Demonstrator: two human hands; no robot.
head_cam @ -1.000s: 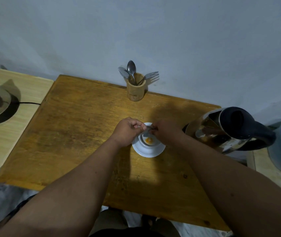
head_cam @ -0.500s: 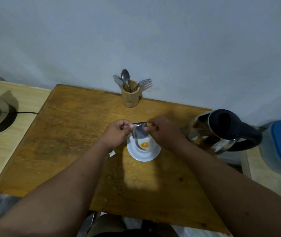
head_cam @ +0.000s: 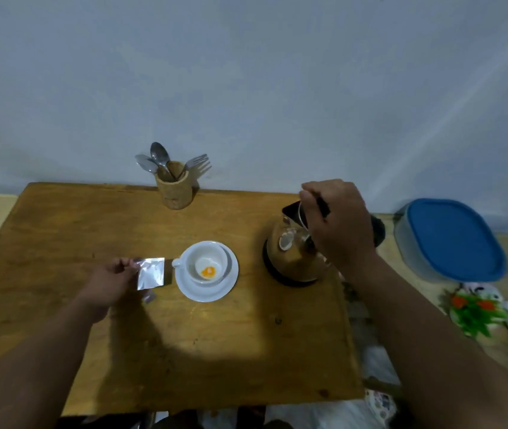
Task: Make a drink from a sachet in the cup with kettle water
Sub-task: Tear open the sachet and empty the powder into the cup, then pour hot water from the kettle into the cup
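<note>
Your left hand point(head_cam: 113, 281) pinches the corner of a flat, silvery foil sachet point(head_cam: 151, 273) between thumb and fingertips, holding it just above the worn brown wooden table point(head_cam: 215, 351), immediately left of the cup's handle without touching it. A small torn scrap of foil point(head_cam: 149, 297) lies on the wood just below the sachet, beside your knuckles. The white ceramic cup point(head_cam: 204, 264) sits upright on a round white saucer point(head_cam: 206, 289) near the middle of the table, and a small heap of orange powder point(head_cam: 208, 271) rests on the cup's bottom, slightly toward you. Your right hand point(head_cam: 339, 224) is over the top of the shiny stainless-steel electric kettle point(head_cam: 290, 252), which stands on its black base near the table's right edge, close to the saucer but apart from it. Your fingers there are curled together around a dark part at the kettle's top, probably the lid or the handle, though your hand covers it and you cannot tell from this view how firmly they close on it. At the far edge of the table, against the pale wall, a round wooden holder point(head_cam: 174, 188) stands upright with two metal spoons point(head_cam: 157, 157) and a fork point(head_cam: 195, 162) sticking out. Off the table to your right sits a clear plastic container with a blue lid point(head_cam: 454, 239).
</note>
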